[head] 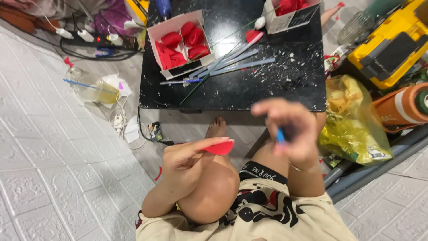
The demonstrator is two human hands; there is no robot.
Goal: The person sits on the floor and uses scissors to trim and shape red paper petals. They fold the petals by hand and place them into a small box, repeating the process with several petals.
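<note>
My left hand [187,163] pinches a small red petal-shaped piece [220,148] between thumb and fingers, above my bent knee. My right hand [292,131], blurred by motion, grips a thin blue stick [281,136] close to the petal, a little to its right. Ahead lies a low black table [267,85] with a white box of red petals [180,42], several pale blue sticks [232,62] and thin green wires. A second white box with red pieces [290,11] stands at the table's far right.
A clear glass with a blue straw [89,87] lies on the white floor at left, near cables and a power strip [89,38]. A yellow plastic bag [352,120], a yellow case [392,44] and an orange roll [403,107] crowd the right side.
</note>
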